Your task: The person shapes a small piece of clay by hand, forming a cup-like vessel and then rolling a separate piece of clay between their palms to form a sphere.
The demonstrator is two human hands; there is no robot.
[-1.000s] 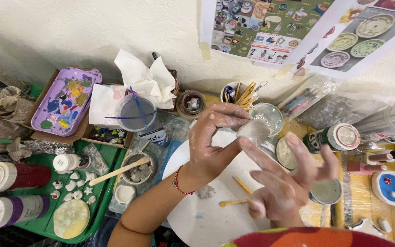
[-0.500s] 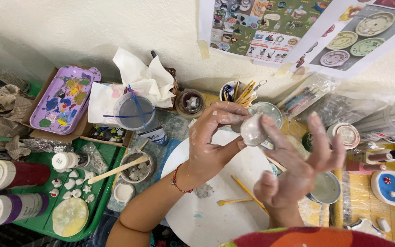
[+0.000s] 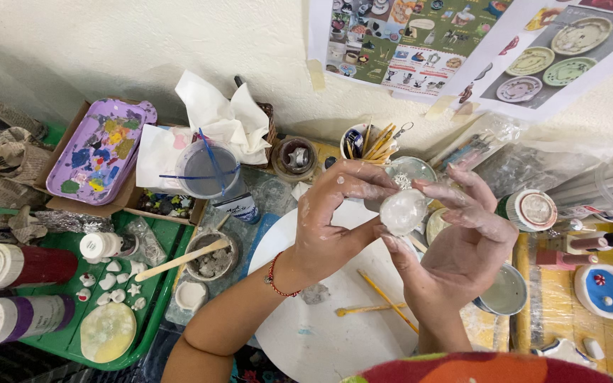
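A small round lump of white clay is pinched between both my hands, above a large white round board. My left hand, smeared with clay and wearing a red bracelet, grips the lump from the left with thumb and fingers. From the right, my right hand cups it, its fingertips pressed on the lump's top and underside. Two thin wooden tools lie on the board below the hands.
A green tray at left holds small white clay shapes, a yellow disc and two paint bottles. Behind stand a purple palette, a water cup, a brush pot, a bowl with a wooden stick and several jars at right.
My right hand has come up from below and closed its fingers around the clay lump, which my left hand held alone before. Both hands shifted a little to the right.
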